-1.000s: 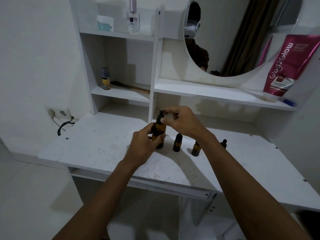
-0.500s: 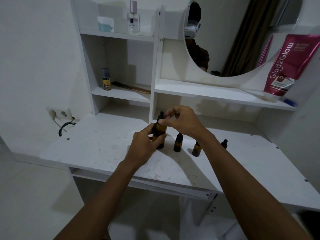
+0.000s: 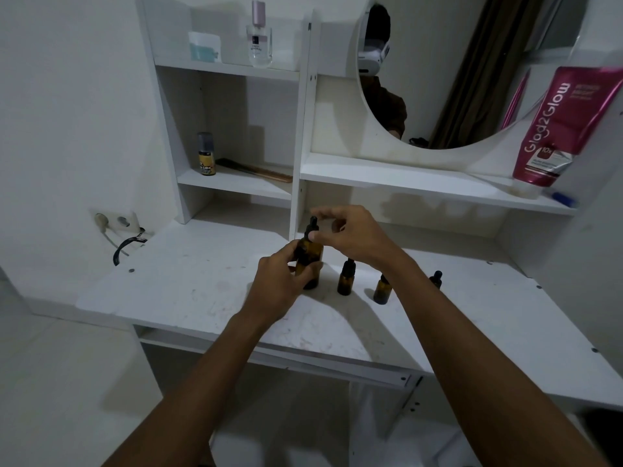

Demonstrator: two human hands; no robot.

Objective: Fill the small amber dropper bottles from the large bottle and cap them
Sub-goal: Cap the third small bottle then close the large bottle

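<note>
Since half a second ago the right hand (image 3: 357, 234) is opening a little: its fingers are lifting off the dropper cap (image 3: 313, 226), while the thumb is staying at the collar. They are blurred, so I cannot tell if this grip is closing on the cap. The grip of the left hand (image 3: 279, 284) is wrapping the large bottle (image 3: 313, 252), which is standing upright on the table (image 3: 188, 281). I am judging that uncapping is in hand; next, the cap is needing a fresh pinch and a turn. Three small dropper bottles (image 3: 345, 281) are standing capped just to the right, the farther two partly hidden by the right forearm, which is risking to knock them.
</note>
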